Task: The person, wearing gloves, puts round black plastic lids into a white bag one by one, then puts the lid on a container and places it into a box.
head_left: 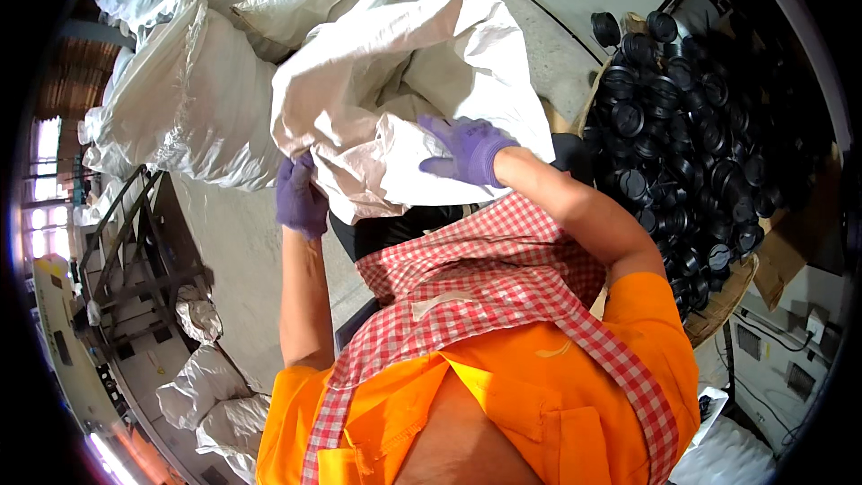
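A large white woven sack [498, 72] lies in front of my lap, its mouth wide and its folds crumpled. Inside it is shadowed, and I cannot make out any contents. My left hand [302, 196], in a purple knit glove, is closed on the sack's near left edge; its fingertips are partly hidden by the cloth. My right hand [469, 151], gloved the same way, rests against the near side of the sack's mouth. Its thumb and fingers are spread apart, with nothing seen between them.
To the right, a heap of black round plastic parts [691, 144] fills a container with a tan rim [723, 310]. Bulging white sacks [193, 94] crowd the far left. A dark metal frame [135, 233] and crumpled plastic bags [215, 395] are on the left floor.
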